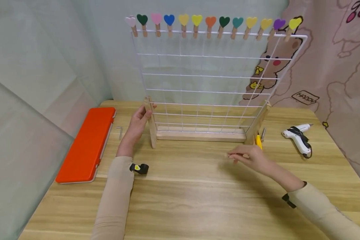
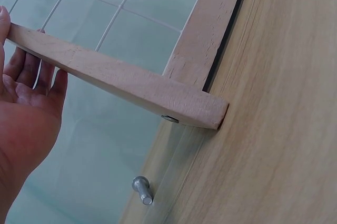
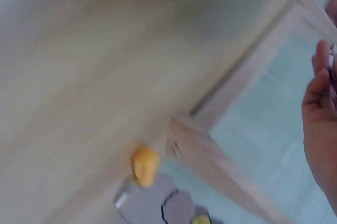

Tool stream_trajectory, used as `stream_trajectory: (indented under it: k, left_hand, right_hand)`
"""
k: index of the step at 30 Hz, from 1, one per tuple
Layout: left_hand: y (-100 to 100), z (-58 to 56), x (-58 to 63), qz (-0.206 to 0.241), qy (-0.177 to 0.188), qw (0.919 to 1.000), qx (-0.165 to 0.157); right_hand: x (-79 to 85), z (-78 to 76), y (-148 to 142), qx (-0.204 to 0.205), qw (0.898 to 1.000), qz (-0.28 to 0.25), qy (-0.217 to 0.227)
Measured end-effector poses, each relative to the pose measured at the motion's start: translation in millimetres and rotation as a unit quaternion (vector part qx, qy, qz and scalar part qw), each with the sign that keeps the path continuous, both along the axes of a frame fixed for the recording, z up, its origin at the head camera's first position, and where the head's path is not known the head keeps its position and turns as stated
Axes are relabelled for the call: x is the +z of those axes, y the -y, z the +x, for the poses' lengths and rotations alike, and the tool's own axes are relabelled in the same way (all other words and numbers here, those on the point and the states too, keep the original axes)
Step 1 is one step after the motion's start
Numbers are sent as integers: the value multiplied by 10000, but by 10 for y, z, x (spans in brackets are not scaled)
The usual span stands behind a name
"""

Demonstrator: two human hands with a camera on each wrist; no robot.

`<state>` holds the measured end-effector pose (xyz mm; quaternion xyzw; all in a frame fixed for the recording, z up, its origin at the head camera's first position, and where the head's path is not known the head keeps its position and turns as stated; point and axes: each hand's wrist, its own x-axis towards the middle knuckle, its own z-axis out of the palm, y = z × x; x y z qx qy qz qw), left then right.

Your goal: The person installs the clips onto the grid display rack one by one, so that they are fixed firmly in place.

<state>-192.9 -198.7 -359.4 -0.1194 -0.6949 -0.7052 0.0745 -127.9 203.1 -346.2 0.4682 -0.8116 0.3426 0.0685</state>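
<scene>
A white wire grid stands upright in a wooden stand, with a row of heart-topped clothespins clipped along its top wire. My left hand grips the left wooden upright, thumb on the near side. In the left wrist view, that upright meets the crossbar at its lower end. My right hand is over the table in front of the right upright, fingertips pinching a small shiny piece. I cannot tell what it is, as the fingers cover most of it.
A red flat case and an L-shaped hex key lie left of the stand. On the right are a yellow-handled tool, a metal bolt and a white pistol-shaped tool with a black cord. Curtains hang behind the table.
</scene>
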Motion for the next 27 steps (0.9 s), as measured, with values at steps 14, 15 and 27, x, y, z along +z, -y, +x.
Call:
stream_trajectory:
  k: [14, 15, 27]
  left_hand:
    - [-7, -17, -9, 151, -67, 9999, 5]
    - [-14, -18, -8, 176, -85, 9998, -7]
    - [11, -26, -9, 61, 44, 10000, 34]
  right_hand:
    - [1518, -214, -236, -2265, 9563, -1829, -262]
    - [1608, -243, -260, -2384, 9461, -2194, -8]
    - [2325, -506, -218, -2655, 9031, -3332, -550]
